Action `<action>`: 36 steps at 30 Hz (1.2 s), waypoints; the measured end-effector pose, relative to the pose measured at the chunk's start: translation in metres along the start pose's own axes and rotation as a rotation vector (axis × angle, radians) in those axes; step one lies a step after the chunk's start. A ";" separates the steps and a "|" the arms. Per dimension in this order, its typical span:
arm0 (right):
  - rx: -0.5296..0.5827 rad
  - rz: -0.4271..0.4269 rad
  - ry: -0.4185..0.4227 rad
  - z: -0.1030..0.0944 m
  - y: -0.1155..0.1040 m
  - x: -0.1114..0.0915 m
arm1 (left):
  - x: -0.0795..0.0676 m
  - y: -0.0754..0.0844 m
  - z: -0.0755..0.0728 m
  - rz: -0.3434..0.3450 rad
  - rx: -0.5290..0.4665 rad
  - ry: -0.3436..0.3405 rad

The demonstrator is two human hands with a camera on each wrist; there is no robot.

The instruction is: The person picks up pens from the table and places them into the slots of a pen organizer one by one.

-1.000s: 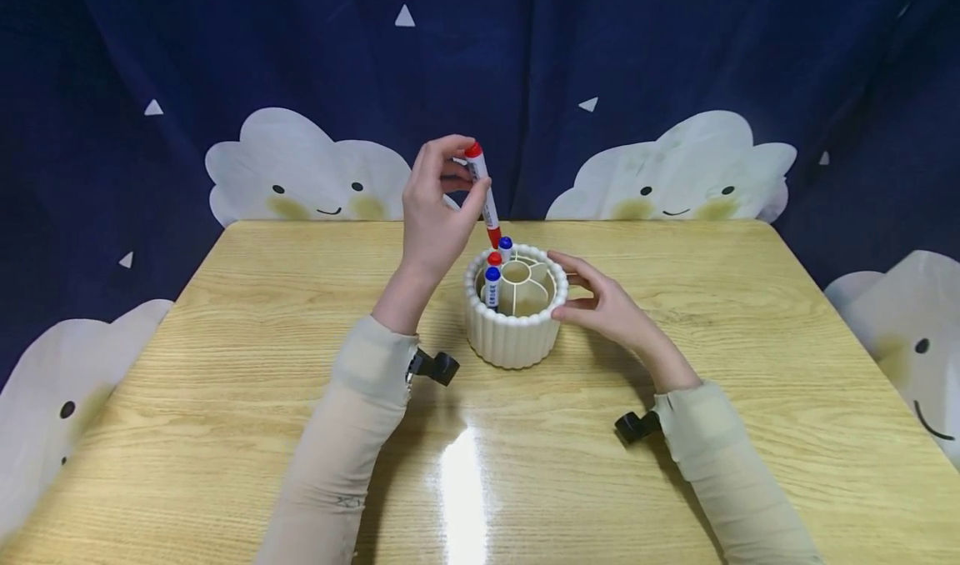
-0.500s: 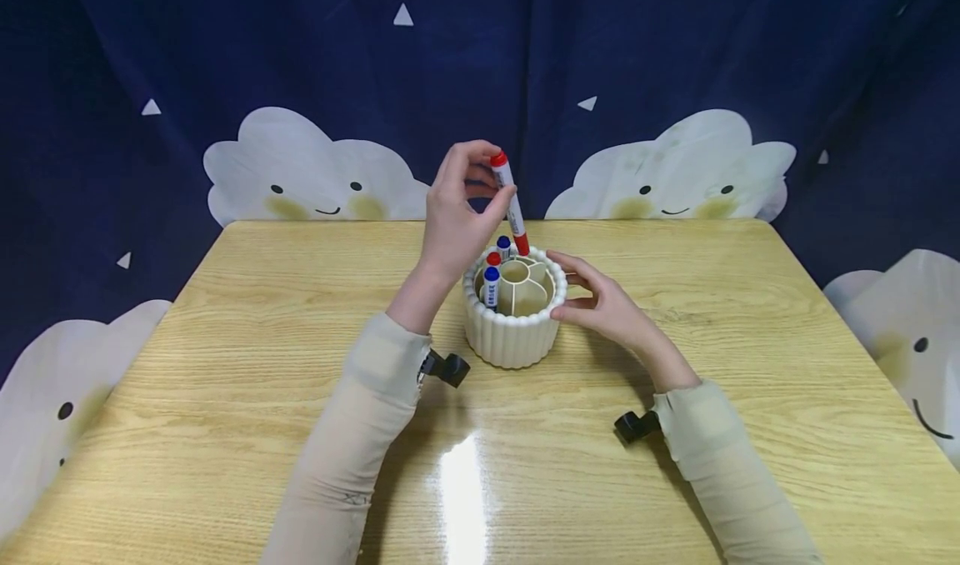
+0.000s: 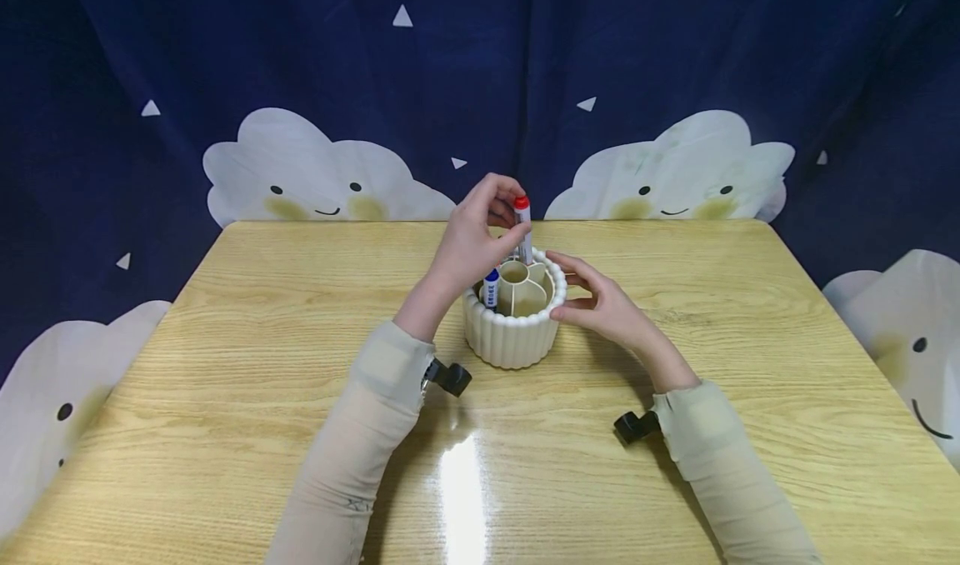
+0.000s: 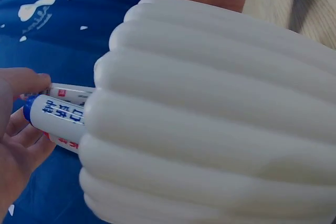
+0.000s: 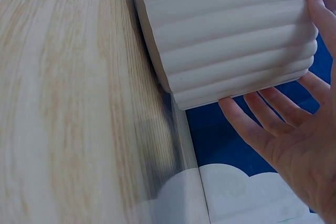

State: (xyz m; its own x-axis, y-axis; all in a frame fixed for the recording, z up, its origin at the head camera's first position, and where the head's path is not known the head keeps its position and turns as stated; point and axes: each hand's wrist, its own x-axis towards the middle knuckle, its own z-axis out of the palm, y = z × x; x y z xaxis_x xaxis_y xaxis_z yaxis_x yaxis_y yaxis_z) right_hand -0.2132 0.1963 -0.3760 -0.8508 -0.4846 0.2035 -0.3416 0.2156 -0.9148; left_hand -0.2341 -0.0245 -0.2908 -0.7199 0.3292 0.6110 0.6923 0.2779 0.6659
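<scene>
A white ribbed pen holder (image 3: 512, 344) with round inner dividers stands upright on the table. My left hand (image 3: 476, 236) pinches a red-capped white marker (image 3: 524, 236) near its top; the marker's lower end is down inside the holder's back compartment, behind the centre ring. A blue-capped marker (image 3: 491, 288) stands in the left part of the holder, partly hidden by that hand. In the left wrist view the blue-capped marker (image 4: 58, 111) overlaps others behind it. My right hand (image 5: 299, 145) grips the holder's right side, thumb at the rim and fingers spread along the wall.
The wooden table (image 3: 225, 382) reaches back to a dark blue curtain (image 3: 480, 65) printed with smiling clouds. Black wrist cameras are strapped at both cuffs, the left camera (image 3: 450, 378) close to the holder's front left.
My left hand has moved right and then down, lowering the red-capped marker into the holder's back compartment and turning it more upright. The right hand and the holder have stayed in place.
</scene>
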 end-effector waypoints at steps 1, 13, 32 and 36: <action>-0.001 0.000 -0.001 0.000 0.000 0.000 | 0.000 -0.001 0.000 -0.005 0.004 -0.013; 0.002 0.001 -0.009 -0.001 -0.001 0.000 | -0.003 -0.011 0.004 -0.120 0.049 -0.192; 0.003 -0.015 -0.006 0.000 0.003 0.003 | -0.001 -0.008 -0.003 -0.309 0.107 -0.296; -0.001 -0.003 -0.011 -0.001 0.004 0.003 | -0.005 -0.012 -0.012 -0.306 0.051 -0.193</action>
State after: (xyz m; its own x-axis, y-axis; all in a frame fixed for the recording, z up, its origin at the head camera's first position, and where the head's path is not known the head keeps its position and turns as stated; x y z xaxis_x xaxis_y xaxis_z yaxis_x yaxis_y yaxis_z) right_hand -0.2175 0.1968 -0.3791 -0.8454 -0.4944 0.2023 -0.3445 0.2150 -0.9138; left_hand -0.2396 -0.0401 -0.2963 -0.8749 0.3868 0.2915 0.4514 0.4326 0.7805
